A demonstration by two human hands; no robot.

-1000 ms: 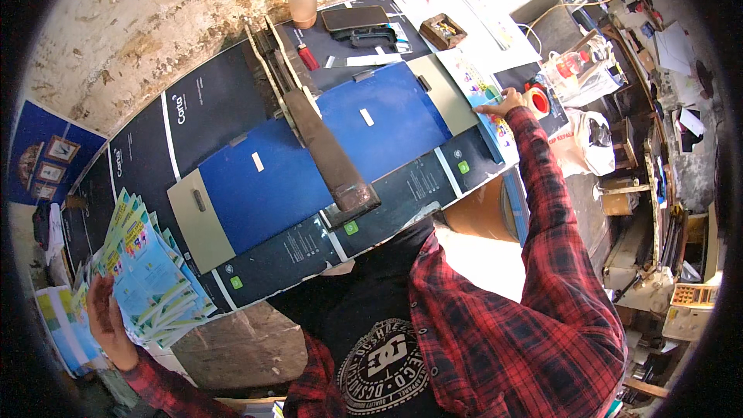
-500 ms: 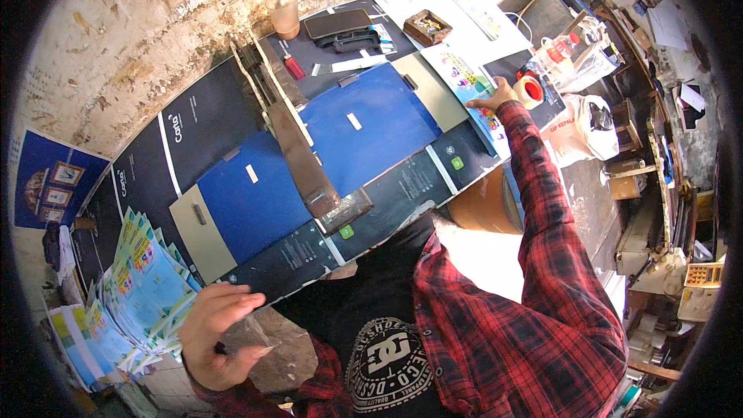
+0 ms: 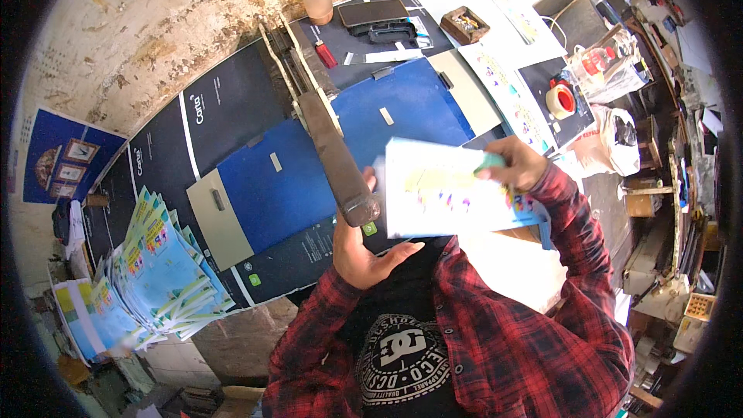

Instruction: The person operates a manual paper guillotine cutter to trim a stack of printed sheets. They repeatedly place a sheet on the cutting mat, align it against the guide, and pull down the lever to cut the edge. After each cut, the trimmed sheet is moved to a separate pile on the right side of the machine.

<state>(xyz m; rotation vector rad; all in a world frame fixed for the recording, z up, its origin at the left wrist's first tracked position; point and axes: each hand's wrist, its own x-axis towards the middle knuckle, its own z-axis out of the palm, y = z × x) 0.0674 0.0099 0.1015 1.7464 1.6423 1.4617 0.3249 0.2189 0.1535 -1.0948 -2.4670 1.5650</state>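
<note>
My right hand (image 3: 517, 166) is closed on the edge of a bright printed booklet (image 3: 433, 197), blurred by motion and washed out by sunlight. It hangs over the bench's near edge. My left hand (image 3: 357, 251) is beside the near end of a long brown bar (image 3: 334, 155) with pale rails, which looks like a long-arm stapler. The thumb is stretched toward the booklet and the fingers, partly hidden behind the bar, point up. I see nothing held there. Blue boards (image 3: 271, 186) with beige ends lie under and beside the bar. More printed sheets (image 3: 507, 93) lie far right.
A fanned pile of printed booklets (image 3: 166, 263) stands at the left. Toward the back are a plastic cup (image 3: 316, 1), a phone (image 3: 373, 12), a red-handled tool (image 3: 325, 54) and a small box (image 3: 464, 25). Tape rolls (image 3: 560, 99) and a bottle (image 3: 596, 60) are at the right.
My right hand has come back from the far-right sheets, bringing a booklet toward me. My left hand has moved from the lower left to the near end of the brown bar.
</note>
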